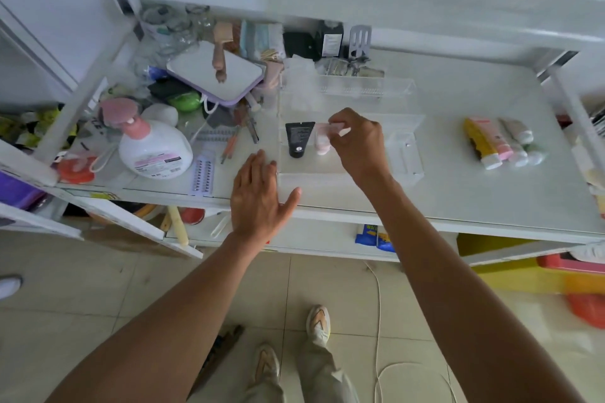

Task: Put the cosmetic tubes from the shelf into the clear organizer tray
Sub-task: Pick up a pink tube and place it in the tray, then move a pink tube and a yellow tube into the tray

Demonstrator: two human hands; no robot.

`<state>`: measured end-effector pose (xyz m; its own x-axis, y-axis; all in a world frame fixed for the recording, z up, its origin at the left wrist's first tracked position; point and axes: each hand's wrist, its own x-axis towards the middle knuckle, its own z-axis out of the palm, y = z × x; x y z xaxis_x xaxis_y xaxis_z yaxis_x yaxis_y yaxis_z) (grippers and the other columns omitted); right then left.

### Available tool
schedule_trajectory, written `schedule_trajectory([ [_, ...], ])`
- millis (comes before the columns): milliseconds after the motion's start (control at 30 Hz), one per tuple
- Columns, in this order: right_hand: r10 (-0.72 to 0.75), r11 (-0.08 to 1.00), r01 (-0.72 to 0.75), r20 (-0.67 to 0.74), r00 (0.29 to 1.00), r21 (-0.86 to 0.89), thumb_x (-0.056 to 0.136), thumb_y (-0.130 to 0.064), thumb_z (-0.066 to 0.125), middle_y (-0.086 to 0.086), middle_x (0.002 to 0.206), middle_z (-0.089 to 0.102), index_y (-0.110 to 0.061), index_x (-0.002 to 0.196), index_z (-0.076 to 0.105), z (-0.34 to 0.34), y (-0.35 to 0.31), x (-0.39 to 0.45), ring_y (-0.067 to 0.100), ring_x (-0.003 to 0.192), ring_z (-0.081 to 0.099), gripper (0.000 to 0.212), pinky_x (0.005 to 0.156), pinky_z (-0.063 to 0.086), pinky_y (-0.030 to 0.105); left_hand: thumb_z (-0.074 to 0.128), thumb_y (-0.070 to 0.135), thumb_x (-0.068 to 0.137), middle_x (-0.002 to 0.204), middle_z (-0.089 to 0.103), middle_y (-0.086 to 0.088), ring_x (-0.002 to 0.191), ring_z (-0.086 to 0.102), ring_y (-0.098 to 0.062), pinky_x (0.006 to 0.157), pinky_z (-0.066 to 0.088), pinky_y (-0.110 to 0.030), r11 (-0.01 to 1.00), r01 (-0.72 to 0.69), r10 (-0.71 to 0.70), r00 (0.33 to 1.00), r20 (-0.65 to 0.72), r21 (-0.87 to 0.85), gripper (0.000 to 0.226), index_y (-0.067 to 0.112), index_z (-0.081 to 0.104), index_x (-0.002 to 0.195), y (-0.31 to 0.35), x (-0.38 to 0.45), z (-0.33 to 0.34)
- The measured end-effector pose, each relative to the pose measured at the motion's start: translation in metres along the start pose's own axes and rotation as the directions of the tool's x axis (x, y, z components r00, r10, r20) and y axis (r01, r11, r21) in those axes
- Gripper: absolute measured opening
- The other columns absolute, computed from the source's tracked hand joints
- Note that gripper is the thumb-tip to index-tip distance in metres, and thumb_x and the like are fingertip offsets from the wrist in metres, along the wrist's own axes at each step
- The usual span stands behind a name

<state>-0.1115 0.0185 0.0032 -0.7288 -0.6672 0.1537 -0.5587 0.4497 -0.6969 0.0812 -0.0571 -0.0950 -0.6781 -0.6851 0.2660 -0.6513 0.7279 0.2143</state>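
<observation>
Fingertips of the right hand (355, 141) pinch a pale pink tube (324, 141), lowering it beside the black tube (298, 139) already lying cap-forward in the clear organizer tray (311, 170), so the two lie parallel. Left hand (258, 196) rests spread and flat at the tray's near left corner, likely steadying it; four more tubes (501, 144) wait well apart on the shelf (458, 193)

Clear glossy plastic organizer tray (406, 154), matt black tube (298, 137), smooth white shelf (458, 193).
</observation>
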Motion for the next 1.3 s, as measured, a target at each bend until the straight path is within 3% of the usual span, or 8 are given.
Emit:
schedule_trajectory([
  [200, 0.122, 0.975, -0.132, 0.067, 0.990, 0.181, 0.087, -0.006, 0.073, 0.002, 0.111, 0.075, -0.018, 0.111, 0.073, -0.027, 0.015, -0.011, 0.028, 0.079, 0.075, 0.027, 0.079, 0.063, 0.045, 0.044, 0.066, 0.100, 0.155, 0.053, -0.025, 0.145, 0.051, -0.038, 0.120, 0.041, -0.048, 1.000, -0.010, 0.009, 0.999, 0.037, 0.030, 0.077, 0.002, 0.052, 0.142, 0.002, 0.000, -0.005],
  [400, 0.198, 0.943, -0.194, 0.014, 0.980, 0.271, 0.091, 0.002, 0.064, 0.003, 0.106, 0.075, -0.017, 0.106, 0.073, -0.103, 0.058, -0.027, 0.032, 0.078, 0.078, 0.027, 0.076, 0.065, 0.048, 0.039, 0.067, 0.099, 0.148, 0.058, -0.027, 0.137, 0.057, -0.041, 0.109, 0.048, -0.049, 1.000, -0.004, 0.005, 0.999, -0.045, 0.017, 0.083, -0.002, 0.050, 0.144, 0.006, 0.001, 0.002],
  [567, 0.201, 0.972, -0.204, -0.038, 0.979, -0.115, 0.090, -0.012, 0.068, -0.001, 0.099, 0.077, -0.026, 0.105, 0.074, -0.179, 0.123, -0.022, 0.029, 0.082, 0.075, 0.021, 0.075, 0.062, 0.044, 0.034, 0.069, 0.097, 0.151, 0.052, -0.032, 0.138, 0.054, -0.045, 0.107, 0.049, -0.056, 1.000, 0.015, -0.015, 1.000, -0.003, -0.015, 0.094, -0.006, 0.043, 0.152, 0.010, 0.000, 0.003],
  [800, 0.193, 0.800, -0.152, 0.010, 0.981, -0.580, 0.094, -0.037, 0.063, 0.015, 0.128, 0.063, -0.016, 0.124, 0.064, -0.226, 0.202, 0.026, 0.038, 0.115, 0.064, 0.037, 0.087, 0.053, 0.045, 0.027, 0.074, 0.094, 0.152, 0.044, -0.032, 0.137, 0.048, -0.049, 0.106, 0.047, -0.061, 0.999, 0.031, -0.034, 0.997, 0.069, 0.041, 0.100, -0.006, 0.042, 0.153, 0.014, 0.005, 0.007],
  [933, 0.181, 0.737, -0.092, 0.065, 0.981, -0.670, 0.095, -0.042, 0.064, 0.016, 0.136, 0.058, -0.013, 0.138, 0.055, -0.212, 0.218, 0.048, 0.040, 0.119, 0.063, 0.053, 0.093, 0.049, 0.046, 0.037, 0.071, 0.092, 0.158, 0.039, -0.020, 0.140, 0.042, -0.044, 0.110, 0.043, -0.064, 0.989, 0.082, -0.061, 0.984, 0.170, -0.122, 0.081, 0.025, 0.037, 0.159, 0.026, 0.014, -0.010],
  [1067, 0.210, 0.725, -0.070, 0.123, 0.970, -0.686, 0.090, -0.041, 0.073, 0.017, 0.131, 0.061, -0.010, 0.136, 0.056, -0.200, 0.228, 0.050, 0.039, 0.114, 0.066, 0.059, 0.092, 0.049, 0.046, 0.056, 0.038, 0.100, 0.129, 0.051, 0.012, 0.119, 0.061, -0.038, 0.099, 0.054, -0.052, 0.907, 0.148, -0.246, 0.946, -0.211, -0.394, 0.039, 0.055, 0.039, 0.132, 0.058, 0.004, -0.051],
  [1133, 0.189, 0.683, -0.049, 0.112, 0.976, -0.729, 0.087, -0.039, 0.074, 0.016, 0.119, 0.067, -0.007, 0.125, 0.063, -0.201, 0.226, 0.050, 0.037, 0.106, 0.070, 0.050, 0.085, 0.050, 0.041, 0.068, 0.020, 0.097, 0.117, 0.058, 0.008, 0.106, 0.066, -0.036, 0.084, 0.056, -0.045, 0.961, 0.119, -0.184, 0.948, -0.261, -0.249, 0.041, 0.046, 0.049, 0.124, 0.093, 0.017, -0.057],
  [1300, 0.201, 0.626, 0.010, 0.174, 0.964, -0.780, 0.084, -0.037, 0.076, 0.012, 0.105, 0.072, -0.009, 0.112, 0.066, -0.193, 0.211, 0.039, 0.033, 0.097, 0.073, 0.041, 0.066, 0.037, 0.032, 0.080, 0.047, 0.087, 0.137, 0.066, -0.010, 0.118, 0.068, -0.033, 0.089, 0.060, -0.046, 0.969, -0.209, 0.179, 0.961, 0.210, 0.131, 0.073, 0.012, 0.051, 0.144, 0.149, 0.057, -0.057],
])
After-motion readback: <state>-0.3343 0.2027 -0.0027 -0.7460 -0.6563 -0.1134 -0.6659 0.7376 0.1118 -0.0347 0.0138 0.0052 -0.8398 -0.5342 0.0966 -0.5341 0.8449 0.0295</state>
